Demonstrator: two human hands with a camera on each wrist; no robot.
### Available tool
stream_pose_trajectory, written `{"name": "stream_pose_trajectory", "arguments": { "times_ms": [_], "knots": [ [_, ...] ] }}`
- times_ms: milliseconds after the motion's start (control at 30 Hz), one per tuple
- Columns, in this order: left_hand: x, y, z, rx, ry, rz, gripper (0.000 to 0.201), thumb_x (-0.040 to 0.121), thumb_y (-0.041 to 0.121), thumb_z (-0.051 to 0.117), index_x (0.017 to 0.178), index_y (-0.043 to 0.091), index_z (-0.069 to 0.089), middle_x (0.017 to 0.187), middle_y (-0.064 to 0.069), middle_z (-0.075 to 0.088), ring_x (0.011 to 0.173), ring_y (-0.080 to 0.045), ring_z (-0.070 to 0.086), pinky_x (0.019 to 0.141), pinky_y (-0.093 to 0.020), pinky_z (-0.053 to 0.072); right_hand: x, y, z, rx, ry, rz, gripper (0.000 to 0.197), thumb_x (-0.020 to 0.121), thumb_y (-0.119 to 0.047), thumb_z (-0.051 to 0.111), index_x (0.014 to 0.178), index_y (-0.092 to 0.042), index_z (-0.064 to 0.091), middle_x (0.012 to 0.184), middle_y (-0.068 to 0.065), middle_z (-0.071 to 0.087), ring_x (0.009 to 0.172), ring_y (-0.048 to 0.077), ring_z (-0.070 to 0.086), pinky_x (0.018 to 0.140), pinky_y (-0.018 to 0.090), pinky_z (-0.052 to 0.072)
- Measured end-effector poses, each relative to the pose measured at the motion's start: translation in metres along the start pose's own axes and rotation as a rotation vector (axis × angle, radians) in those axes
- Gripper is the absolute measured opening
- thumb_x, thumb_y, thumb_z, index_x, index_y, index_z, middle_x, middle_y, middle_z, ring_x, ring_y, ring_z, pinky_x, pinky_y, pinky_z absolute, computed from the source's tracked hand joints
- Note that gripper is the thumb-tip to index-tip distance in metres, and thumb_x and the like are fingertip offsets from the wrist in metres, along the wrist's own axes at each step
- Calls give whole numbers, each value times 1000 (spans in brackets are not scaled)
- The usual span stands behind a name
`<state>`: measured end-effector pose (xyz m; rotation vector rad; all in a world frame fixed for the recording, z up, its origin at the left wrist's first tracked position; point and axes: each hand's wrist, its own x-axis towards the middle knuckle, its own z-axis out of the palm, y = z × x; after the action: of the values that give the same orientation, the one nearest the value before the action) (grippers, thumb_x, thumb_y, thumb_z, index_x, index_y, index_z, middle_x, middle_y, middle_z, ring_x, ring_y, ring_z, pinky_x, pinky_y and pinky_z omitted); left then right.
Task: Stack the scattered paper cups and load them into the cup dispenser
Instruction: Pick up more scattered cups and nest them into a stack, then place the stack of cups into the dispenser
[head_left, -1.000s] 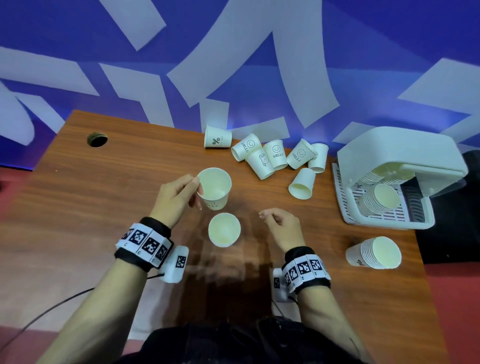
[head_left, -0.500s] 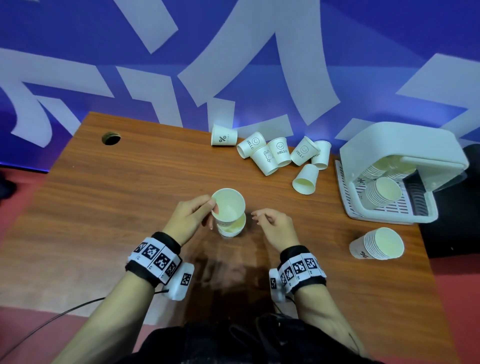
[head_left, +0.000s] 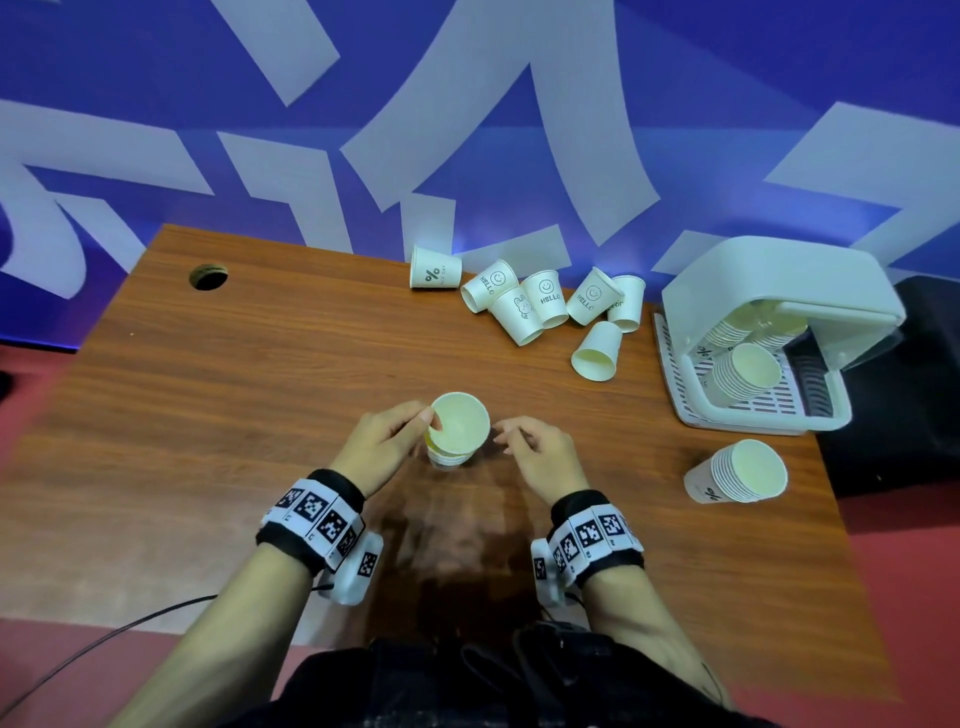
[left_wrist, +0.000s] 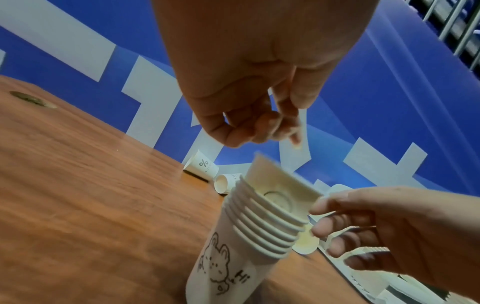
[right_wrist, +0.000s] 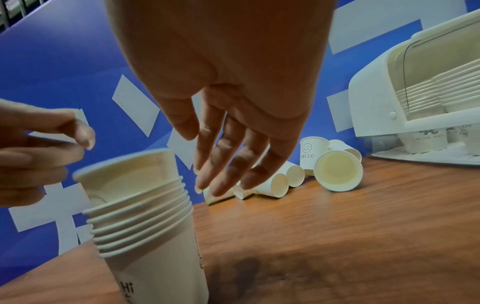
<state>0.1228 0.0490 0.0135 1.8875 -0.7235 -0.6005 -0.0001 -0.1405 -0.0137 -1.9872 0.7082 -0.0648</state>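
Observation:
An upright stack of paper cups (head_left: 451, 453) (left_wrist: 246, 236) (right_wrist: 145, 226) stands on the table in front of me. The top cup (head_left: 462, 421) (left_wrist: 280, 191) (right_wrist: 130, 172) sits tilted and only partly down in it. My left hand (head_left: 423, 423) (left_wrist: 270, 133) hovers just above its left rim, fingertips bunched, with a small gap to the cup. My right hand (head_left: 506, 434) (right_wrist: 221, 181) is just right of the stack with relaxed fingers and holds nothing. Several loose cups (head_left: 540, 306) lie at the back of the table. The white dispenser (head_left: 779, 291) stands at the right.
A second stack of cups (head_left: 737, 478) lies on its side at the right, in front of the dispenser. More cup stacks (head_left: 743, 374) rest inside the dispenser on its slotted tray. One single cup (head_left: 597, 353) lies apart from the loose group. A cable hole (head_left: 208, 275) is far left.
My left hand brought the single cup down into the stack and its fingers came off the rim. My right hand stayed close beside the stack.

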Motion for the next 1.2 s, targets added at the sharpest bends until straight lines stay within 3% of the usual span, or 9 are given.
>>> {"name": "stream_pose_trajectory", "arguments": {
  "times_ms": [100,200,333,433,567,767,933,1067,1200],
  "knots": [
    [0,-5,2,-16,128,-27,24,97,22,45,89,13,66,66,21,58,63,4,51,65,-24,37,-2,-2,1,14,-5,31,24,97,-26,48,105,-24,70,86,-13,72,86,10,67,89,33,52],
    [5,-17,5,-21,223,-131,31,94,34,35,94,21,63,85,9,47,75,-16,50,78,-37,45,-5,-9,5,35,-41,67,28,98,-36,46,112,-24,66,91,-9,72,88,11,66,90,33,51],
    [12,-27,15,-27,136,-342,45,96,42,26,127,23,52,117,-9,43,101,-27,53,98,-52,45,-5,-17,19,-2,-162,166,46,98,-48,39,134,-22,52,102,2,71,88,21,69,88,34,54],
    [11,-20,25,-76,30,-387,44,99,41,26,133,21,47,131,-6,49,127,-27,43,108,-49,35,-3,-21,32,121,-274,341,46,97,-53,36,132,-26,48,99,6,72,85,27,71,86,38,55],
    [10,-8,31,-235,-15,-502,30,99,34,35,125,31,50,129,-8,57,124,-32,50,106,-49,39,0,-26,37,370,-302,499,43,98,-51,40,131,-24,45,96,8,70,81,23,67,86,38,54],
    [14,18,35,-277,-9,-432,31,98,20,43,126,21,54,118,1,56,108,-15,50,99,-35,37,-2,-27,16,431,-207,446,36,99,-42,43,125,-18,52,88,10,72,73,18,67,77,31,55],
    [27,43,55,-214,-41,-361,27,96,24,46,120,21,58,121,-2,58,112,-20,53,100,-38,39,-14,-20,-23,497,-115,396,28,99,-40,45,114,-20,57,85,12,74,71,18,68,71,25,54],
    [41,76,90,-242,-55,-278,27,96,18,45,118,11,60,110,-4,59,87,-11,55,68,-9,44,-24,-4,-72,551,-40,376,28,99,-41,45,111,-20,59,90,16,75,75,20,69,71,27,55],
    [55,103,126,-291,-90,-242,26,96,21,45,114,15,62,113,-5,59,83,-9,58,70,-16,48,-29,12,-121,593,52,386,24,98,-41,48,102,-21,60,83,14,75,69,20,68,65,25,53]
  ]
}}
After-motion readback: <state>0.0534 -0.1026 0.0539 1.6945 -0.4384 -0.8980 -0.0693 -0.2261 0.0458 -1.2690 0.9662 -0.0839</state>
